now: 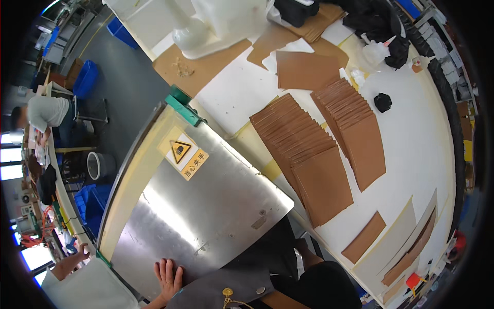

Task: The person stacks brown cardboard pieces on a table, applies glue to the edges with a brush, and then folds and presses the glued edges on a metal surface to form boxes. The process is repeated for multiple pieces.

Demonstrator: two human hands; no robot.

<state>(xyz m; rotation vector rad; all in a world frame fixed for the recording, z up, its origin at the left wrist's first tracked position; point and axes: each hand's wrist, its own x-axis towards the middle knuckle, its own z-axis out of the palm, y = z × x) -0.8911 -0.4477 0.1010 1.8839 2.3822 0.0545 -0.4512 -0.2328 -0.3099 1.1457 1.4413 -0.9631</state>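
Observation:
My left hand (167,278) lies palm down on a shiny metal plate (221,201), near its lower edge. Its fingers are stretched out and slightly apart, with nothing held. I do not see my right hand. A yellow warning sticker (181,149) marks the plate's upper part, and a green clamp-like piece (185,107) sits at its top corner. To the right, a white table carries overlapping brown sheets (321,180) in one fanned row and more brown sheets (363,149) in a second row beside it.
A white machine body (221,26) stands at the back. Further right are a black round object (382,102), a clear bottle (374,53) and dark cloth (399,49). Brown and grey strips (406,252) lie near the table's front. A co-worker's hand (77,257) shows at lower left; another person (49,113) bends over a bench.

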